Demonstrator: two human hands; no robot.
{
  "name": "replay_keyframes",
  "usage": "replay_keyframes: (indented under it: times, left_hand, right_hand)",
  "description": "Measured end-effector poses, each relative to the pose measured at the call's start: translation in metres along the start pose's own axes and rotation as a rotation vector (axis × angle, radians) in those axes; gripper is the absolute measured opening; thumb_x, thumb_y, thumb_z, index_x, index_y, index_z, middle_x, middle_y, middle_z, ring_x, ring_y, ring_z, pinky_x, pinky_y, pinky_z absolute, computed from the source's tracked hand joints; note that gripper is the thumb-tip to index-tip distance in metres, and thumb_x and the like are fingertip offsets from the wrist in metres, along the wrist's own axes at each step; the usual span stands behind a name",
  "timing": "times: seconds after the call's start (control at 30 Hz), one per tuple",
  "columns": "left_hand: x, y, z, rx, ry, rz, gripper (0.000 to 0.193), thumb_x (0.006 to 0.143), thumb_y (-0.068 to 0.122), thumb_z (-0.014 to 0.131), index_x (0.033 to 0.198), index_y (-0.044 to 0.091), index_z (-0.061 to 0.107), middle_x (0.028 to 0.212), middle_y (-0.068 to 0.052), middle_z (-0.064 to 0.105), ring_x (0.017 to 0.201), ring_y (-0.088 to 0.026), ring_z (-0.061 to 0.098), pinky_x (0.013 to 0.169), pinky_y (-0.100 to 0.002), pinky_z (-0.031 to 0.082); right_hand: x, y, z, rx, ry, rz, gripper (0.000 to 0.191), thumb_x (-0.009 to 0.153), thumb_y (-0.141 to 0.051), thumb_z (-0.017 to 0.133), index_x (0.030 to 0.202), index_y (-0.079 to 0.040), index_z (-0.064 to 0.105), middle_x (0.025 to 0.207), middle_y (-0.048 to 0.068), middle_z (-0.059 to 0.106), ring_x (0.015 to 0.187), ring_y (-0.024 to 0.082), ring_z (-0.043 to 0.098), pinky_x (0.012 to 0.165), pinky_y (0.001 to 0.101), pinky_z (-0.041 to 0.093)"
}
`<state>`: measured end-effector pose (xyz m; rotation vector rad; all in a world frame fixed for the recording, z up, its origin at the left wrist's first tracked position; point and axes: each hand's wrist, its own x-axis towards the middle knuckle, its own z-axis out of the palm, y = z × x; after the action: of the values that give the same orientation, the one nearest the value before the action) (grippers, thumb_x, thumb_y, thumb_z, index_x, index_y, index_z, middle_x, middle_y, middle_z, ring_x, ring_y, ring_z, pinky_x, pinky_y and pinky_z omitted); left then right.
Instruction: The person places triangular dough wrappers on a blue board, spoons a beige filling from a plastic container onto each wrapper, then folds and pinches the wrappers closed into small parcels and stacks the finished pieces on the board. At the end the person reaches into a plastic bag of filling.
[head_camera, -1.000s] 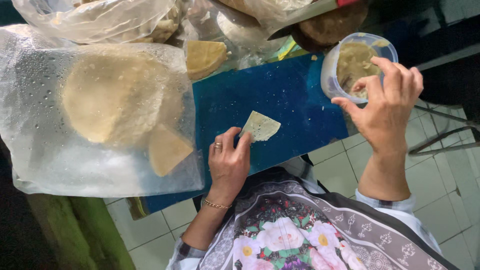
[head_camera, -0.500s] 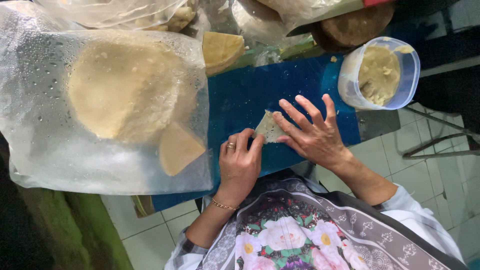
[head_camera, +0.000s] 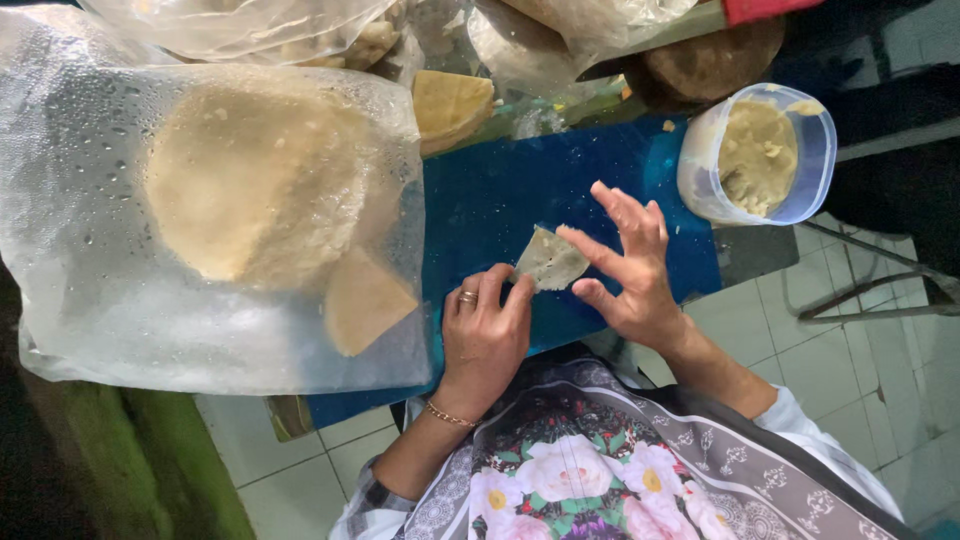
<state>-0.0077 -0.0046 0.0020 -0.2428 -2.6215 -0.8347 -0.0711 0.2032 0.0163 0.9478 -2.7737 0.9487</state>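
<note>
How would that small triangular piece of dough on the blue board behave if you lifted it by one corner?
The dough piece looks thin and lies flat on the blue board, so it would probably droop. The left hand and right hand both touch its edges with fingertips only, suggesting it is light and may tear easily.

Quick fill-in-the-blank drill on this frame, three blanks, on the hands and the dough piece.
1. The folded dough piece lies on the ____ board.
2. The left hand wears a ring and a ____ on its wrist.
3. The plastic tub beyond the right hand holds a pale ____.

Missing words: blue; bracelet; filling
</note>
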Motion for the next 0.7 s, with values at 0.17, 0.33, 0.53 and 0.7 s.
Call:
replay_keyframes:
  times: [0.17,0.33,0.53,0.7]
  left_hand:
    - [-0.001,0.001,-0.003,0.002,0.022,-0.022,0.019,0.09,0.013,0.074,0.108,0.011,0.07,0.113,-0.007,0.064,0.102,-0.026,0.062,0.084,-0.04,0.048]
    - [0.0,0.001,-0.004,0.0,0.022,-0.055,0.017,0.088,0.014,0.075,0.104,0.011,0.071,0.111,-0.007,0.065,0.1,-0.027,0.062,0.081,-0.041,0.047]
    - [-0.001,0.001,-0.004,-0.001,0.033,-0.049,0.018,0.088,0.014,0.075,0.106,0.011,0.071,0.112,-0.007,0.065,0.101,-0.027,0.062,0.085,-0.041,0.048]
    - [-0.002,-0.001,-0.005,-0.002,0.023,-0.04,0.019,0.087,0.013,0.074,0.105,0.01,0.071,0.11,-0.007,0.065,0.1,-0.026,0.062,0.085,-0.041,0.047]
  right_hand:
    - [-0.011,-0.011,0.013,-0.062,-0.019,-0.027,0.046,0.1,-0.055,0.056,0.132,-0.025,0.07,0.165,0.013,0.039,0.153,0.037,0.029,0.125,0.0646,0.0]
    - [-0.013,0.001,0.008,-0.337,0.063,-0.068,0.052,0.1,-0.057,0.058,0.136,-0.022,0.072,0.16,0.014,0.044,0.15,0.036,0.033,0.122,0.0664,0.002]
    - [-0.011,0.001,0.026,-0.535,-0.01,-0.161,0.061,0.1,-0.065,0.056,0.141,-0.022,0.07,0.161,0.008,0.047,0.15,0.033,0.034,0.12,0.068,0.003]
    - [-0.021,0.001,0.008,-0.804,-0.005,-0.344,0.065,0.102,-0.072,0.05,0.141,-0.024,0.07,0.162,0.002,0.046,0.15,0.028,0.034,0.12,0.0681,0.004]
